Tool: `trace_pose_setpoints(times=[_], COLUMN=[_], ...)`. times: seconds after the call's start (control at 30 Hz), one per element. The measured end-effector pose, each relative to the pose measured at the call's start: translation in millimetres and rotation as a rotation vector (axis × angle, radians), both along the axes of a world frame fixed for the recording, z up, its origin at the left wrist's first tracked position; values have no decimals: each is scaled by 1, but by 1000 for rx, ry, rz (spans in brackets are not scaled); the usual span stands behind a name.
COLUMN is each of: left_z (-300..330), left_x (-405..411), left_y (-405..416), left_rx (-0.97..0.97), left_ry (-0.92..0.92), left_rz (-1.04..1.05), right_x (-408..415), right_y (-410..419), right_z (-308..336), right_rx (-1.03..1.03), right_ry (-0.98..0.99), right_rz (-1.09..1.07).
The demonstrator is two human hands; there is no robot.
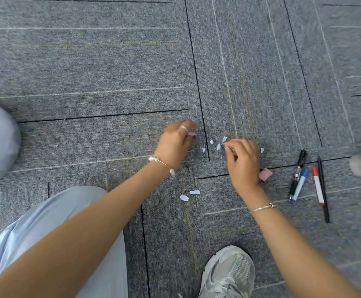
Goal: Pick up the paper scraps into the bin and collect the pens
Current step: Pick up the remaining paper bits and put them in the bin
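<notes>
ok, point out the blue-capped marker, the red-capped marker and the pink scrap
blue-capped marker (300,185): head view, on its white barrel
red-capped marker (318,187): head view, on its white barrel
pink scrap (265,174): head view, on its centre

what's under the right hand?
Grey carpet. White paper scraps lie at the right hand's fingertips, and a pink piece pokes out beside the wrist. Anything beneath the palm is covered.

Floor: grey carpet tiles (89,67) with thin black and white lines. On it lay small white paper scraps (211,141), two more (184,197) nearer the person. A pink scrap (265,174) sat beside four pens (300,183) lying roughly parallel at right. A grey sneaker (229,274) rested on the carpet.
</notes>
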State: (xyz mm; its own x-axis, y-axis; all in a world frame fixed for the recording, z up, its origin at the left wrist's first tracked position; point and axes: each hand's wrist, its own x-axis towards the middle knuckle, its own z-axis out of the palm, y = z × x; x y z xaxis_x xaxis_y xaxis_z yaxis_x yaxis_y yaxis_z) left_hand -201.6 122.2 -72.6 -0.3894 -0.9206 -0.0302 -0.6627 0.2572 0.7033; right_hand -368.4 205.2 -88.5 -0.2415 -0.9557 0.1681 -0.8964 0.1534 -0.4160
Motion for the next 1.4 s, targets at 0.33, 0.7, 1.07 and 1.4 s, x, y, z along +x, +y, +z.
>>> trace_pose_setpoints(times=[0.33, 0.7, 1.07, 1.4], left_z=[-3, 2, 0, 4], left_x=[-37, -33, -25, 1], left_y=[10, -5, 0, 1], left_rx=[11, 53, -4, -17], left_ry=[-106, -225, -183, -5], left_rz=[-195, -369, -387, -75], right_x=[-3, -1, 5, 9], right_y=[-1, -7, -6, -9], right_z=[-5, -1, -7, 13], right_rx=[45, 110, 25, -117], right_ry=[-32, -89, -5, -226], right_rz=[52, 37, 77, -207])
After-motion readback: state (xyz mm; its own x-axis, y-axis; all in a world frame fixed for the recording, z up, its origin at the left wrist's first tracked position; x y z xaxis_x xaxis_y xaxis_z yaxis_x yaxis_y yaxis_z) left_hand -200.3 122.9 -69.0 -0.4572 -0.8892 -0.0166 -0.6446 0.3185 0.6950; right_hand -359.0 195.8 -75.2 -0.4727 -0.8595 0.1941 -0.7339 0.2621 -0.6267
